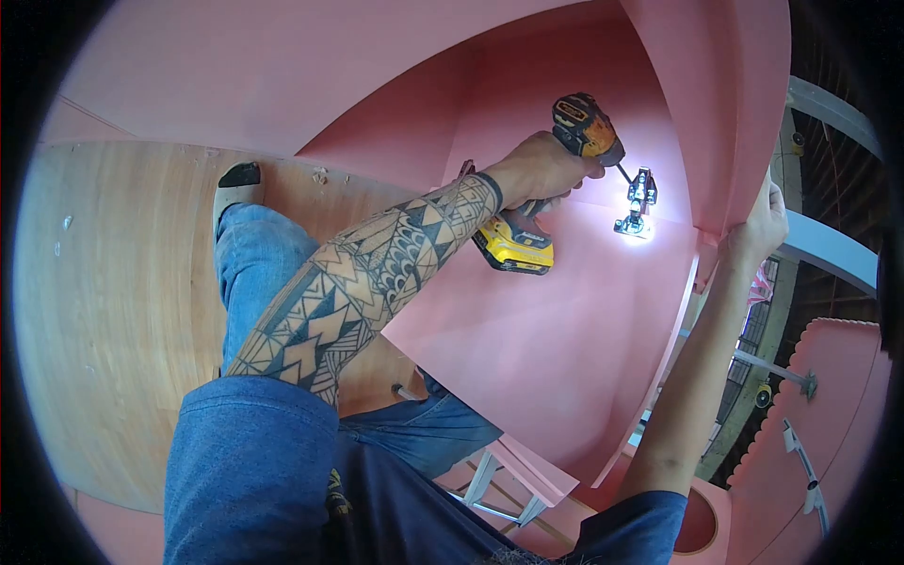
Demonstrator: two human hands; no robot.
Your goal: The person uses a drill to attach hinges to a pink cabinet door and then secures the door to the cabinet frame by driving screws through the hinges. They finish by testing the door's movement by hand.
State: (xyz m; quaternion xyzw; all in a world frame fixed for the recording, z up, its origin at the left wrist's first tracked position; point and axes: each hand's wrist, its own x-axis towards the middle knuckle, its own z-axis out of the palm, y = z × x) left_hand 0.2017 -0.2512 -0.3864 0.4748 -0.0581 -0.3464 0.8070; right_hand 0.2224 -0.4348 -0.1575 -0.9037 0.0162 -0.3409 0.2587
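Note:
My left hand, at the end of a tattooed forearm, is wrapped round the grip of a power driver with a yellow battery at its base. The driver's bit reaches to a metal hinge on the pink panels, under a bright light. Whether the bit sits in a screw is too small to tell. At the right, my right hand grips the edge of a pink door panel, its fingertips partly hidden.
A wood-look surface lies at the left, with small scraps and my shoe on it. Below the pink cabinet stands a metal stepladder. At the lower right is a scalloped pink panel with metal fittings. Pale curved beams cross the right side.

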